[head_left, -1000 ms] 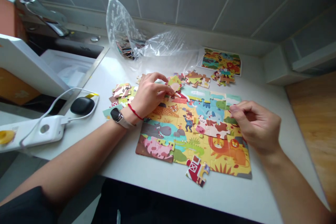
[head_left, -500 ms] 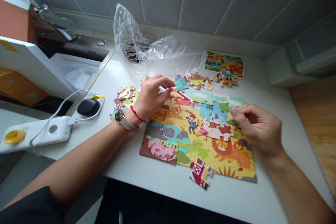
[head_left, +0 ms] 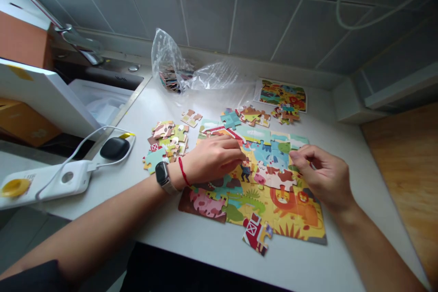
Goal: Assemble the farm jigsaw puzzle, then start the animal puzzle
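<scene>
Both hands sit on the puzzle. Left hand (head_left: 214,159) lies palm down over its left-centre, fingers loosely curled and together, tips pressing the pieces; nothing pinched that I can see. Right hand (head_left: 323,177) rests on the right edge, thumb and forefinger drawn close at a green edge piece; can't tell if a piece is actually gripped.

White counter (head_left: 212,246) carries everything. Sink (head_left: 99,96) with faucet (head_left: 78,43) is far out past the left hand.

Assembled puzzle (head_left: 273,191) is under and between both hands: a rectangle, long axis running left-right across the counter, printed picture upright toward the person, near edge tilted slightly down to the right.

Clear plastic bag (head_left: 201,73) lies beyond the left hand at the wall, some pieces inside. Reference picture (head_left: 282,93) lies flat beyond the right hand, a few loose pieces on its near edge.

White power strip (head_left: 44,182) is well left of the left wrist, black case (head_left: 114,148) just beyond it inside the cable loop.

Loose piece pile (head_left: 167,141) sits just left of the left hand. Barn piece (head_left: 255,232) lies at the puzzle's near edge, between the forearms. Smartwatch (head_left: 162,175) and red string (head_left: 183,171) are on the left wrist.
</scene>
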Motion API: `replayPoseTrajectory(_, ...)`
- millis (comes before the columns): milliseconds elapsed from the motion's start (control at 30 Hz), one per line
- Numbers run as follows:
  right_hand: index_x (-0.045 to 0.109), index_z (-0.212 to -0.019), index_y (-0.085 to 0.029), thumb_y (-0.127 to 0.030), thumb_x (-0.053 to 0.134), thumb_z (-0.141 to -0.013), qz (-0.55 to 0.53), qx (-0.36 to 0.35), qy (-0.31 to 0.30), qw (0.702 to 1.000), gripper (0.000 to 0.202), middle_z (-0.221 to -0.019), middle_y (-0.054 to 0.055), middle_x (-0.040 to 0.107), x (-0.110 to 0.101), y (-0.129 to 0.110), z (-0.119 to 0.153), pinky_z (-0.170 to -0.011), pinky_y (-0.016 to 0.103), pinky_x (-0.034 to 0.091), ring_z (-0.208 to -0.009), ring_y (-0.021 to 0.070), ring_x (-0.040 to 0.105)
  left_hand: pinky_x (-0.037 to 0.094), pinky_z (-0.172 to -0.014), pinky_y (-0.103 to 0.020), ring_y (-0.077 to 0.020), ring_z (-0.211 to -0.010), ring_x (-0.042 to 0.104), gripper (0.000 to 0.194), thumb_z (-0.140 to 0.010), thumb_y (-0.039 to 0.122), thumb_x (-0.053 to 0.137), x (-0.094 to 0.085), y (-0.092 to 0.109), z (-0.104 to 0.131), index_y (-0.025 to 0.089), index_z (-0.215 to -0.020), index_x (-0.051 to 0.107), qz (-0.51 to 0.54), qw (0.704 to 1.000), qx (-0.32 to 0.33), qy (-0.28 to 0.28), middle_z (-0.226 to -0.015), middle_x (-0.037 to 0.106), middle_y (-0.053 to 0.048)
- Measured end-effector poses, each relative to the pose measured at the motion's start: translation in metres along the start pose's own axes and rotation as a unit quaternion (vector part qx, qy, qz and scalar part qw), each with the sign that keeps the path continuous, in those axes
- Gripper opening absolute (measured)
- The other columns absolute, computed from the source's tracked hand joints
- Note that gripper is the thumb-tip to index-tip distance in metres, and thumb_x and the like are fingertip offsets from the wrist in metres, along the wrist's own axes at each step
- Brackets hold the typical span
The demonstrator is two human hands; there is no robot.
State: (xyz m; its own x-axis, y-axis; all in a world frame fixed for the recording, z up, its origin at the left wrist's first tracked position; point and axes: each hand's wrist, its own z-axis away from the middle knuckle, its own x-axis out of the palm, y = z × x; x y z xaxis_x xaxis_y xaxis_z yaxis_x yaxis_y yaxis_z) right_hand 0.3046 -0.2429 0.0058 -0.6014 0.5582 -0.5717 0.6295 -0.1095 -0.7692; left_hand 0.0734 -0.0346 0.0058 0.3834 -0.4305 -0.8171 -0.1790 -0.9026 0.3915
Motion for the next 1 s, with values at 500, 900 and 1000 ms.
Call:
replayPoseTrajectory(500, 0.078, -0.119, -0.022, -0.047, 0.074, -0.093, 0.165, -0.021, -0.137, 0.976, 0.037, -0.119, 0.012, 0.075, 0.026, -0.014, -0.068, -0.089, 0.042, 0.061, -0.098, 0.0281, 0.075, 0.053, -0.078, -0.033, -0.0182, -0.080, 0.067, 0.022, -0.106, 0.019, 0.056, 0.009, 0.003, 0.002, 0.018, -0.098, 0.076, 0.009, 1.000, 0.001, 0.003, -0.087, 0.073, -0.005)
replayPoseTrajectory(900, 0.081, -0.123, -0.018, -0.036, 0.085, -0.079, 0.250, -0.055, -0.187, 0.948, 0.048, -0.116, 0.015, 0.080, 0.065, -0.007, -0.152, -0.095, 0.046, 0.061, -0.098, 0.0320, 0.077, 0.052, -0.080, -0.034, -0.0206, -0.087, 0.068, 0.020, -0.103, 0.017, 0.058, 0.012, 0.000, 0.003, 0.018, -0.099, 0.077, 0.030, 0.999, -0.010, -0.006, -0.092, 0.075, -0.007)
replayPoseTrajectory(1000, 0.076, -0.133, -0.017, -0.033, 0.082, -0.081, 0.220, -0.058, -0.194, 0.954, 0.055, -0.122, 0.015, 0.080, 0.062, -0.004, -0.153, -0.090, 0.042, 0.064, -0.094, 0.0287, 0.079, 0.050, -0.078, -0.033, -0.0199, -0.084, 0.067, 0.020, -0.104, 0.019, 0.058, 0.012, 0.001, 0.003, 0.018, -0.096, 0.077, 0.024, 1.000, -0.014, -0.004, -0.089, 0.074, -0.006)
